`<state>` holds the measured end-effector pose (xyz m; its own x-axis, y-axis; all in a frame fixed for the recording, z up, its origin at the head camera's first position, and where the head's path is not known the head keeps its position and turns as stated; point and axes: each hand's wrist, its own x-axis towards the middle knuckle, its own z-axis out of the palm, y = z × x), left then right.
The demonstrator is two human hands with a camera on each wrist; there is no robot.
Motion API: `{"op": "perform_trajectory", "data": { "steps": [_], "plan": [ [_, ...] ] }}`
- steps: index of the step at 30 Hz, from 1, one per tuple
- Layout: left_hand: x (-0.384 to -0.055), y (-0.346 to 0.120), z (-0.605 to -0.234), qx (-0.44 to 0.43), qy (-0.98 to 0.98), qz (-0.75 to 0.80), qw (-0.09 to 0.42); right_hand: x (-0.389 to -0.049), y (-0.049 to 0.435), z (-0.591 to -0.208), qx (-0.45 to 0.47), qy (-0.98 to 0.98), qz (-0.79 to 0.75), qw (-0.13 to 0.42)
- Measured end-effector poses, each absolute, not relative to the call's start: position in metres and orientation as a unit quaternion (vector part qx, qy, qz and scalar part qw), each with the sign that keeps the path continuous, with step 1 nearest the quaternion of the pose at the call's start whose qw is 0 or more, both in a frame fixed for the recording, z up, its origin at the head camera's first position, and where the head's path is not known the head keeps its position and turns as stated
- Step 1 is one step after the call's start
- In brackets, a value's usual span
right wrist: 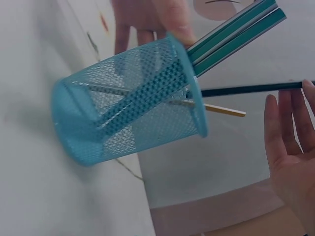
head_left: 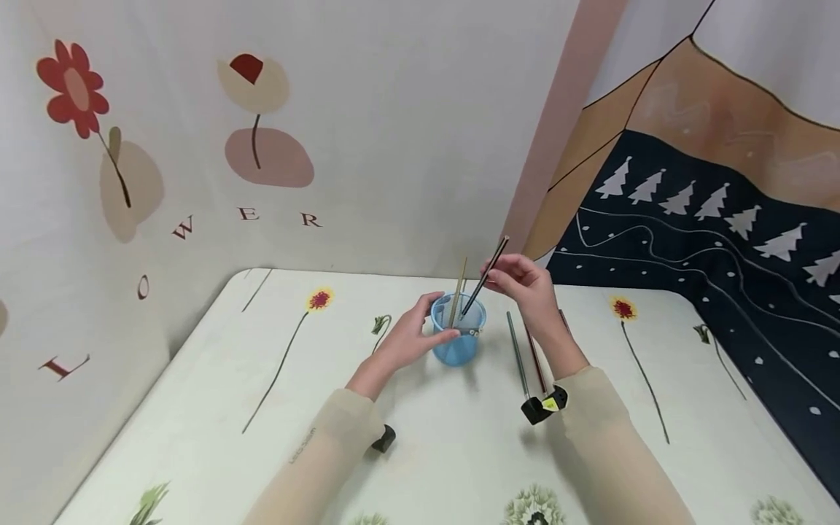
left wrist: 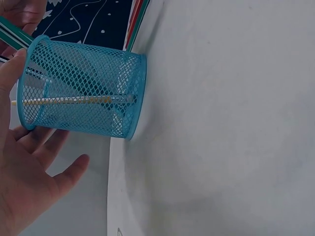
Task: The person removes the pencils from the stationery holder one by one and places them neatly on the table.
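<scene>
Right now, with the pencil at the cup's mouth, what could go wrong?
The held pencil might catch on pencils already in the cup. The cup could tip if the left hand, holding near its rim, pushes. The right sleeve, near the loose pencils, might brush them.

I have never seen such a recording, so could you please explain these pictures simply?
No robot here: the left hand and right hand are a person's. The wide picture is taken from the head, the second from the left wrist, the third from the right. The left hand holds a blue mesh cup with a yellowish stick inside. The right hand pinches a dark stick at the cup's mouth. A greenish stick and a reddish stick lie on the white table.
</scene>
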<state>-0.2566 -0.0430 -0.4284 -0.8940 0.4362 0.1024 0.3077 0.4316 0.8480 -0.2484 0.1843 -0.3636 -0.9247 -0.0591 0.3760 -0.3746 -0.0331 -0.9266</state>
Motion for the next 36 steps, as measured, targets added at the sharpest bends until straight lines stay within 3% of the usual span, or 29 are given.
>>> {"op": "perform_trajectory", "data": {
  "steps": [19,36],
  "plan": [
    [-0.26,-0.035,-0.427,0.227,0.848,0.475,0.067,-0.253,0.214,-0.34,0.114,-0.664,0.718,0.175],
    [-0.257,-0.044,-0.424,0.217,0.863,0.454,0.047,-0.242,0.263,-0.336,0.011,-0.677,0.719,0.155]
  ]
}}
